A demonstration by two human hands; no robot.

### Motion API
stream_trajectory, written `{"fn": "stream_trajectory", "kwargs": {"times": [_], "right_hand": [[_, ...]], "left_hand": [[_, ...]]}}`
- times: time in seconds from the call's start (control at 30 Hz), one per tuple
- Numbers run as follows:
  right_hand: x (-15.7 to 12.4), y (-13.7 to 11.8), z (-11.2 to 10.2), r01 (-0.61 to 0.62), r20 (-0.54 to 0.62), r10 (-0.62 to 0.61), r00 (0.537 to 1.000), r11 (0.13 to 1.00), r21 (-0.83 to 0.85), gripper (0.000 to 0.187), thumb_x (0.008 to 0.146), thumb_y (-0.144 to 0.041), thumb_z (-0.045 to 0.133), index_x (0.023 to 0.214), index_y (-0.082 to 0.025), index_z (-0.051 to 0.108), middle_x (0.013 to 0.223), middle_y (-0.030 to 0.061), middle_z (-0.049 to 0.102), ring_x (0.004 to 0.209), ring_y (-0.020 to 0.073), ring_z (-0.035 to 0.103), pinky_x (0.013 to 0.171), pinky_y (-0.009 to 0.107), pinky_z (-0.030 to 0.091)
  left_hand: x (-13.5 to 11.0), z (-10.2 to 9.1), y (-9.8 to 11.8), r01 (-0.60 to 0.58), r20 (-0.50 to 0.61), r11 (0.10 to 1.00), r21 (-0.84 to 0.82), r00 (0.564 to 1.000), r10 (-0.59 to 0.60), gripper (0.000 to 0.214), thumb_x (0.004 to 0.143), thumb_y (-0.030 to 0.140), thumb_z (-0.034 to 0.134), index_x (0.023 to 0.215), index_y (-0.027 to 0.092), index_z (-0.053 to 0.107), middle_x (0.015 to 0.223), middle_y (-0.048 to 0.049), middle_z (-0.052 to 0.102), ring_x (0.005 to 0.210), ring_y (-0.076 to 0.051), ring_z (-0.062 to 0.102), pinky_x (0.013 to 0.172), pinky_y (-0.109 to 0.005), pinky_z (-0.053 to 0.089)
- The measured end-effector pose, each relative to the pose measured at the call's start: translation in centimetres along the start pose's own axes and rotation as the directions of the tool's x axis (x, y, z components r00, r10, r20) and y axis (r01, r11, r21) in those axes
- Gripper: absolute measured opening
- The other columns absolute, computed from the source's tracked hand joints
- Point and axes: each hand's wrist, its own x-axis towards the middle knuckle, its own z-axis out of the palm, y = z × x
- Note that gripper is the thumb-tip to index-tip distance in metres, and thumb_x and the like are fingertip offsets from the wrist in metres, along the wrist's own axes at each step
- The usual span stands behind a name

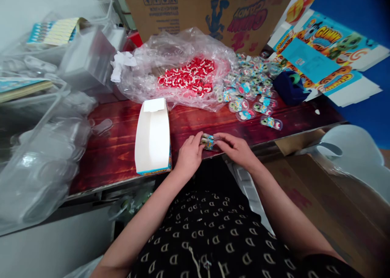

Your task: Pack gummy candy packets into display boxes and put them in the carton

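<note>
Near the table's front edge, my left hand (191, 151) and my right hand (234, 147) close from both sides on a few small clear candy packs (209, 141) with printed blue and green labels. How many packs are between the fingers I cannot tell. Just left of my left hand lies an open white-lined display box (153, 137), its inside facing up. Several more candy packs (271, 122) lie loose beyond my right hand, at the front of a larger pile (256, 72).
A clear plastic bag (146, 66) holds red and white candies (191, 75) at the back. Clear bins with plastic shells (45, 156) stand at left. Behind are a large carton (195, 18) and a flattened printed box (319, 54); a dark blue item (289, 91) sits right.
</note>
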Motion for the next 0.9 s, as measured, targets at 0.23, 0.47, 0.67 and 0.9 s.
{"fn": "stream_trajectory", "kwargs": {"times": [0.23,0.47,0.67,0.9], "right_hand": [[-0.5,0.0,1.1,0.075,-0.023,-0.075,0.997,0.997,0.007,0.028,0.085,-0.029,0.063,0.112,-0.026,0.07,0.105,0.0028,0.075,0.095,0.0194,0.07,0.091,0.036,0.053],[3.9,2.0,-6.1,-0.016,-0.101,0.005,0.995,0.994,-0.106,0.033,0.09,-0.039,0.06,0.119,-0.026,0.07,0.114,0.0034,0.075,0.104,0.0222,0.069,0.096,0.037,0.052],[8.9,4.8,-12.2,0.007,0.039,0.039,0.998,0.619,-0.785,0.033,0.086,-0.015,0.057,0.115,-0.019,0.071,0.117,0.0119,0.072,0.11,0.027,0.065,0.095,0.035,0.047],[8.8,5.3,-11.4,0.129,0.153,0.013,0.988,0.474,-0.871,0.034,0.091,-0.024,0.055,0.122,-0.015,0.066,0.117,0.0173,0.069,0.111,0.0301,0.063,0.095,0.041,0.048]], "left_hand": [[0.4,-0.2,-0.3,-0.084,-0.042,0.996,-0.011,0.996,0.083,0.035,0.09,0.017,0.056,0.125,0.021,0.057,0.13,-0.0109,0.059,0.121,-0.026,0.055,0.106,-0.045,0.043],[2.1,-0.2,-0.3,-0.069,0.088,0.994,-0.083,0.993,0.076,0.015,0.087,0.018,0.058,0.101,0.023,0.06,0.102,-0.0046,0.07,0.096,-0.022,0.064,0.089,-0.039,0.049],[1.8,-0.1,-0.2,-0.094,0.076,0.992,-0.088,0.992,0.101,0.012,0.088,0.021,0.056,0.1,0.023,0.058,0.103,-0.0051,0.069,0.097,-0.023,0.063,0.088,-0.038,0.049],[1.6,0.0,-0.3,-0.121,0.069,0.989,-0.081,0.99,0.126,0.014,0.089,0.022,0.054,0.102,0.023,0.058,0.105,-0.0056,0.068,0.097,-0.023,0.062,0.088,-0.038,0.049]]}}
